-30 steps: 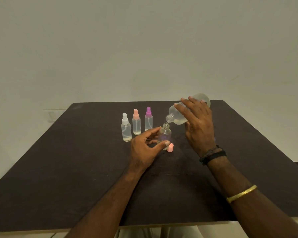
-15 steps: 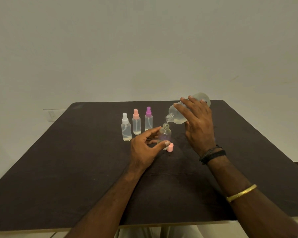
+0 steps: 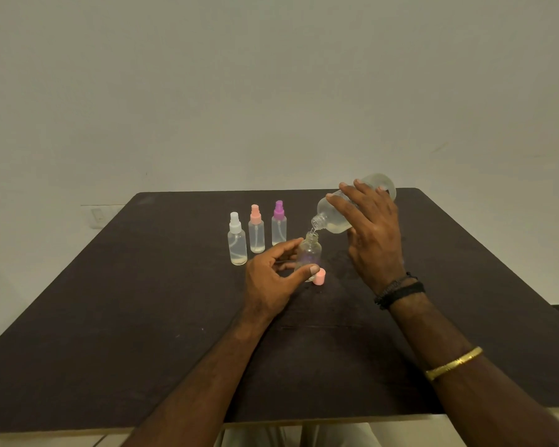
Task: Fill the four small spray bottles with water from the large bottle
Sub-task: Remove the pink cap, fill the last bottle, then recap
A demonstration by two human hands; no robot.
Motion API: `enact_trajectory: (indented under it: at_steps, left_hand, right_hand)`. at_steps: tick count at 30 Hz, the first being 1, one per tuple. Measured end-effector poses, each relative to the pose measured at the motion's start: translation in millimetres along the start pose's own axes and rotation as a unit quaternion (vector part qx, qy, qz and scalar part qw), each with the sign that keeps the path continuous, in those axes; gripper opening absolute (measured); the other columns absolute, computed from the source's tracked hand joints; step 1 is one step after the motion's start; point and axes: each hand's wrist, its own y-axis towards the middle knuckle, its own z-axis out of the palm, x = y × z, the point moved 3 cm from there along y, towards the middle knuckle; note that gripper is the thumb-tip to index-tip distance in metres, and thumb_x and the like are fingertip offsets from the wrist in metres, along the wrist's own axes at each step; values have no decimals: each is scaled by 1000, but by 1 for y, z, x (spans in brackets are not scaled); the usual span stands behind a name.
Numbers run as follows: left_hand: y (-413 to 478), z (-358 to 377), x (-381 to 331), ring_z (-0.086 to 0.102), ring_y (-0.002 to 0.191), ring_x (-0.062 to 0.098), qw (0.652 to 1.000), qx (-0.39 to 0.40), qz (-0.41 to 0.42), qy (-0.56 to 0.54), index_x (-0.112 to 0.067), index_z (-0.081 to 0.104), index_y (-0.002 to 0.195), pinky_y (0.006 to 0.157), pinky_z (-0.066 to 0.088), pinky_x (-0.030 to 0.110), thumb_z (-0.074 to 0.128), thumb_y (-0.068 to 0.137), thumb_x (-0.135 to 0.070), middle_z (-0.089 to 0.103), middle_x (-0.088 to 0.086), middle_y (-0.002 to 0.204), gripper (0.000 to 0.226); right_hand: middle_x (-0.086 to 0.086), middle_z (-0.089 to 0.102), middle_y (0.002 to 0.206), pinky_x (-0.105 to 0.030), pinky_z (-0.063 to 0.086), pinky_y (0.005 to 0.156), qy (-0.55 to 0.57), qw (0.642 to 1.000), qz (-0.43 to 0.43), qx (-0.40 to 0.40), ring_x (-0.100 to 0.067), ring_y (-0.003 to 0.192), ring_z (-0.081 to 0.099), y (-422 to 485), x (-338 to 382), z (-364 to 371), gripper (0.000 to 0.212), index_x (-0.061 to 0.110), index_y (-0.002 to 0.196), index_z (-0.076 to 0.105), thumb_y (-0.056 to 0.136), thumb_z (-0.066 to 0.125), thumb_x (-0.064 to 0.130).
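Left of the uncapped spray bottle (image 3: 309, 256), three spray bottles stand upright on the dark table (image 3: 142, 317): white-capped bottle (image 3: 237, 243), pink-capped bottle (image 3: 256, 233), purple-capped bottle (image 3: 279, 227). The left hand (image 3: 271, 279) curls round the uncapped spray bottle, thumb and fingers on its sides. A pink cap (image 3: 319, 276) lies just right of its base. Above and to its right, the right hand (image 3: 371, 233) grips the tilted large bottle (image 3: 336, 217), whose mouth is over its neck.

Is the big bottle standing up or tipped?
Tipped. The right hand holds the big bottle slanted, mouth down over the small bottle.
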Motion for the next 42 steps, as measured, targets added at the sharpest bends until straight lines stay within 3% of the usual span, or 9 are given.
enact_trajectory:
  at_steps: [42]
  left_hand:
    - [0, 0, 2, 73, 103, 6, 1000, -5, 5, -8, -11, 69, 129, 89, 61, 28, 90, 76, -22, 76, -3, 116, 58]
  right_hand:
    - [-10, 57, 147, -49, 21, 125, -6, 1000, -4, -9, -33, 145, 42, -1, 0, -3, 68, 15, 137, 64, 79, 57, -19]
